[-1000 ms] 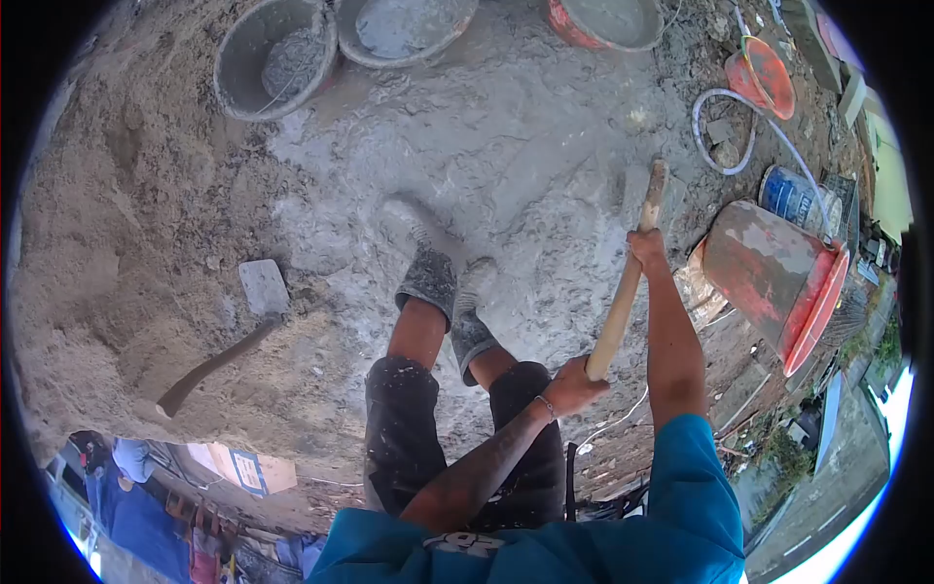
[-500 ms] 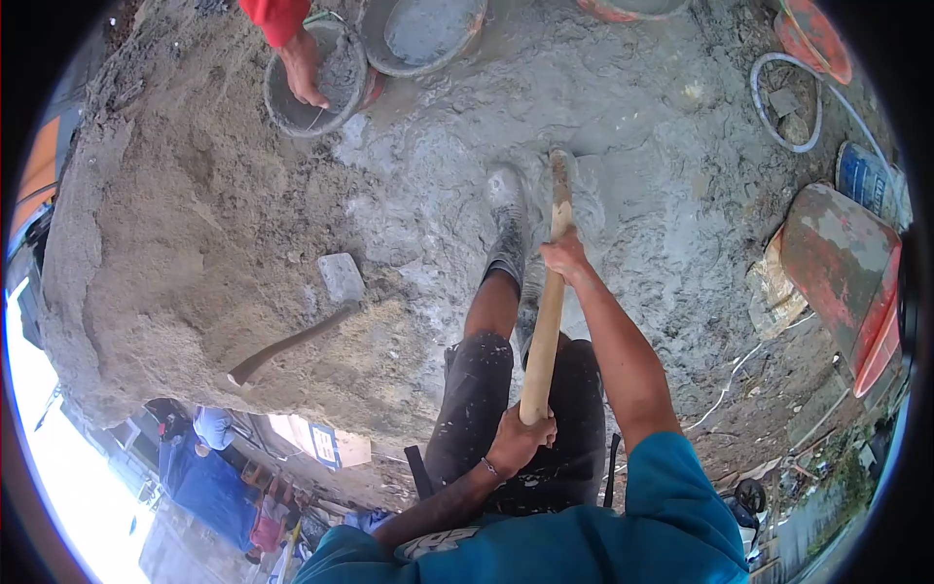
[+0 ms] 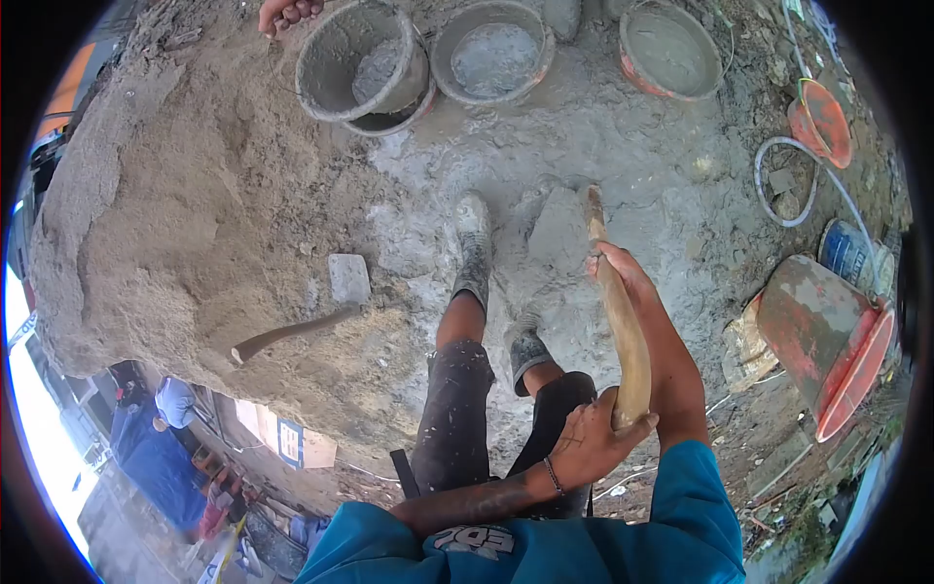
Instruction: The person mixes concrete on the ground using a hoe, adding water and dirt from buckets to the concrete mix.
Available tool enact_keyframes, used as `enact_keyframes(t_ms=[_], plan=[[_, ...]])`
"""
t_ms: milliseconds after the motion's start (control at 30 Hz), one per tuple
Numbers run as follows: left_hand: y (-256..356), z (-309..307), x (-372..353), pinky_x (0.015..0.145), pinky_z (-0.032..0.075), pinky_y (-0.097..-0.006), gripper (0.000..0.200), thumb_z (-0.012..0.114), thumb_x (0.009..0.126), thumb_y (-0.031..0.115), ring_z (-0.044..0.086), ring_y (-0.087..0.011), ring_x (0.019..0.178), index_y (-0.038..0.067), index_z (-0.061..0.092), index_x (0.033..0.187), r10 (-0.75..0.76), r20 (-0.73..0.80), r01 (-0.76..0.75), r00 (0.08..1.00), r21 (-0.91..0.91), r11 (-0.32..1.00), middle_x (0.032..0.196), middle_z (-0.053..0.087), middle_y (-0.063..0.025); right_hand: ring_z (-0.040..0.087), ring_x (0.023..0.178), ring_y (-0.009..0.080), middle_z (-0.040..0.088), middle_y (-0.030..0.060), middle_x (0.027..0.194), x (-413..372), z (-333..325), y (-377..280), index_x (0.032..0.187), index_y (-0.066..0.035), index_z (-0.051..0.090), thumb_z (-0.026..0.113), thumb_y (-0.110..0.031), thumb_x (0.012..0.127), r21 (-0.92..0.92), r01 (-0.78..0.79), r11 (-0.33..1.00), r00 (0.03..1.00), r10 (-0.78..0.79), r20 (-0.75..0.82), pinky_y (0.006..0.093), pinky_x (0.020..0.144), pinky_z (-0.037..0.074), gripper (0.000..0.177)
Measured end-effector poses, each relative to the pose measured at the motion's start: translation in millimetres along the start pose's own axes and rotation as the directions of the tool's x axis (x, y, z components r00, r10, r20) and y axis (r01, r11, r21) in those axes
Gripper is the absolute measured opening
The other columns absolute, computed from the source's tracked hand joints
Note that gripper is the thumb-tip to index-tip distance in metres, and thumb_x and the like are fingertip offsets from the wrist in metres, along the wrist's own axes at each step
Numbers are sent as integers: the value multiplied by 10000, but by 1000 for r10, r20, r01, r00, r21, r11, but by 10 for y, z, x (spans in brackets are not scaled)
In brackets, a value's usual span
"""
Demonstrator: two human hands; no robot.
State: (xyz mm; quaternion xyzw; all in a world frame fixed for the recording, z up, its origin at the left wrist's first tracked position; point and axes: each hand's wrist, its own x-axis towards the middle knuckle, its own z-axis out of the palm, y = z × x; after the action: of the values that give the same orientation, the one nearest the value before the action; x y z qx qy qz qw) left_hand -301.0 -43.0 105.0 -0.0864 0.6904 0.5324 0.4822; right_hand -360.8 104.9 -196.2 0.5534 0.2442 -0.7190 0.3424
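Observation:
A hoe with a pale wooden handle (image 3: 623,331) is held in both my hands. My left hand (image 3: 589,438), with a bracelet at the wrist, is wrapped round the near end of the handle. Farther along, my right hand (image 3: 623,273) grips it close to the head. The hoe's blade end is down in the wet grey mortar (image 3: 642,214), coated with it, so its edges are hard to tell. My boots (image 3: 474,229) stand in the mortar just left of the hoe.
Mortar-smeared buckets (image 3: 365,63) stand at the top, where another person's hand (image 3: 289,15) shows. A second hoe (image 3: 292,334) lies on the sand pile (image 3: 146,234) at left. At right are a hose (image 3: 762,175), a blue can (image 3: 846,255) and a tipped red bucket (image 3: 817,331).
The hoe's near end and both my hands have shifted right. My view has moved, showing more of the buckets. The other person's hand has left the bucket, which now sits tilted.

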Motion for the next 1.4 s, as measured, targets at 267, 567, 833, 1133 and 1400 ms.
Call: enact_keyframes(t_ms=[267, 567, 833, 1133, 1400], plan=[[1172, -1766, -788, 559, 483, -363, 360, 679, 737, 248, 622, -325, 614, -30, 559, 932, 255, 8, -255, 967, 6, 967, 663, 587, -163, 504, 530, 180, 480, 82, 667, -1362, 1625, -475, 993, -30, 376, 534, -191, 876, 124, 197, 973, 980, -192, -47, 294, 467, 462, 254], [28, -4425, -943, 702, 490, -394, 336, 676, 618, 112, 600, -319, 826, 70, 619, 946, 264, -211, -31, 941, 724, 689, 875, 621, -133, 542, 684, 186, 464, 100, 872, -830, 3782, 132, 1022, -5, 409, 535, -52, 873, 211, 657, 724, 751, -651, -106, 337, 660, 527, 201], [-1721, -5183, 652, 747, 473, -433, 217, 626, 699, 80, 585, -321, 892, 135, 598, 907, 174, -502, 239, 848, 652, 719, 957, 600, -67, 575, 847, 179, 573, 68, 961, 271, 4107, -63, 1100, -49, 449, 648, -34, 767, -3, 481, 877, 876, -480, -39, 394, 733, 426, 388], [-934, -3936, 91, 731, 471, -421, 268, 669, 672, 115, 586, -339, 862, 50, 587, 919, 297, 86, -264, 951, 726, 635, 836, 615, -142, 576, 792, 216, 494, 87, 931, -817, 2739, 347, 1026, -34, 419, 585, -41, 831, 180, 704, 687, 708, -657, -260, 391, 669, 514, 257], [-1672, -359, -64, 612, 478, -357, 299, 675, 736, 197, 612, -245, 631, -21, 558, 904, 251, 341, -277, 906, 30, 960, 705, 621, -97, 517, 463, 178, 526, 65, 621, -714, -913, 974, 795, 30, 529, 603, -59, 744, -397, 480, 782, 489, -614, -619, 337, 411, 436, 127]])
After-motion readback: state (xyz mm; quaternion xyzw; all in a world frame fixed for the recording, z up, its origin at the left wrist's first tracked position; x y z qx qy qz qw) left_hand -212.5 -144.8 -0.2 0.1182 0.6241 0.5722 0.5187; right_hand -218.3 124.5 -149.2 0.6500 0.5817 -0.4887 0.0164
